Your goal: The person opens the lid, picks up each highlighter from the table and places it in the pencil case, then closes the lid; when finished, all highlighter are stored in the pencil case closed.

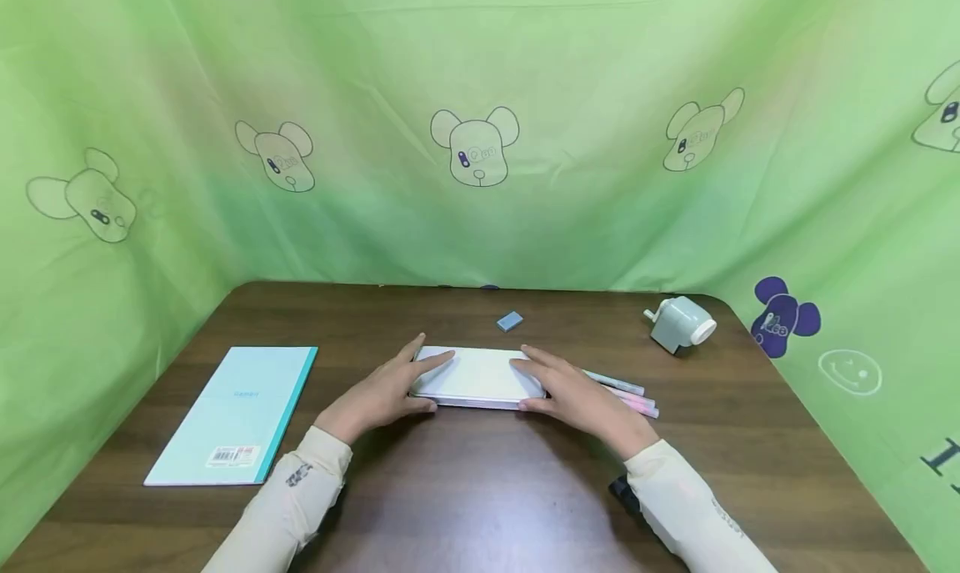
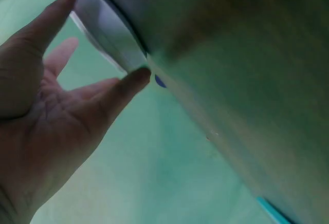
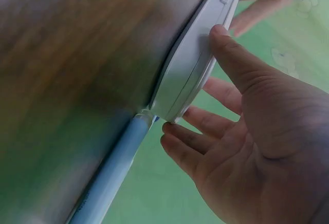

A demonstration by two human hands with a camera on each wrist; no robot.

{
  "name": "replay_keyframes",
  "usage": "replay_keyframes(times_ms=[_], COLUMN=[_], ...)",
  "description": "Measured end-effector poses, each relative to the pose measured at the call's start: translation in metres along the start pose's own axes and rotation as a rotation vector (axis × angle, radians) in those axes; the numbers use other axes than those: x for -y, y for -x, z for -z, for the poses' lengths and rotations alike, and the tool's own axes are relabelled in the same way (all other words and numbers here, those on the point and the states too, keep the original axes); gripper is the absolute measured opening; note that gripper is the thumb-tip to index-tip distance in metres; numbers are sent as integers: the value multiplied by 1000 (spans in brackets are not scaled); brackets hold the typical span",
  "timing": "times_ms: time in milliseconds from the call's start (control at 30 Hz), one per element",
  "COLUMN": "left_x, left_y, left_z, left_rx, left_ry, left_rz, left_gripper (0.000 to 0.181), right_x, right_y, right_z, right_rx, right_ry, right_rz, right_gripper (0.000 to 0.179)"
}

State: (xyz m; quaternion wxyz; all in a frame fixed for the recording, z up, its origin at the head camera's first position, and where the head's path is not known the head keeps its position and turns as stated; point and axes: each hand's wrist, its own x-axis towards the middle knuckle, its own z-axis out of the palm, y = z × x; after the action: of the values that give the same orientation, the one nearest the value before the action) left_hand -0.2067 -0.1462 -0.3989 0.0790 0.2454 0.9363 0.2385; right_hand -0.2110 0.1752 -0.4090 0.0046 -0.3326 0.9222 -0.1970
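A flat white case (image 1: 480,376) lies on the table between both hands, its top facing up. My left hand (image 1: 384,392) grips its left end, thumb at the front edge and the other fingers spread over the top and back. In the left wrist view, the thumb rests on the case's pale side (image 2: 105,23). My right hand (image 1: 581,394) holds the right end in like manner. In the right wrist view, its thumb presses the front side (image 3: 193,64), while the fingers reach the far side. Several slim pens (image 1: 637,402), grey-blue and pink, stick out beyond the right hand.
A light blue notebook (image 1: 232,414) with a teal spine lies at the left. A small blue block (image 1: 510,321) sits behind the case. At the back right stands a grey-blue crank pencil sharpener (image 1: 681,323). Green cloth (image 1: 480,231) hangs round the brown table (image 1: 465,490).
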Motion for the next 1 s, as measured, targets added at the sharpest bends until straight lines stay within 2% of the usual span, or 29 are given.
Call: replay_keyframes(times_ms=[233,433,1000], left_x=[6,4,7], left_y=[-1,0,1], left_z=[2,1,1], left_rx=[56,53,28], left_ry=[31,13,-38], left_rz=[39,67,35], left_gripper=[72,72,73], right_x=[-9,-13,-9], right_y=[-2,-1,-2], right_z=[4,2,5], right_rx=[30,52,77], right_ry=[-27,-57,-25], right_rz=[-7,-49,-78], right_gripper=[64,67,65])
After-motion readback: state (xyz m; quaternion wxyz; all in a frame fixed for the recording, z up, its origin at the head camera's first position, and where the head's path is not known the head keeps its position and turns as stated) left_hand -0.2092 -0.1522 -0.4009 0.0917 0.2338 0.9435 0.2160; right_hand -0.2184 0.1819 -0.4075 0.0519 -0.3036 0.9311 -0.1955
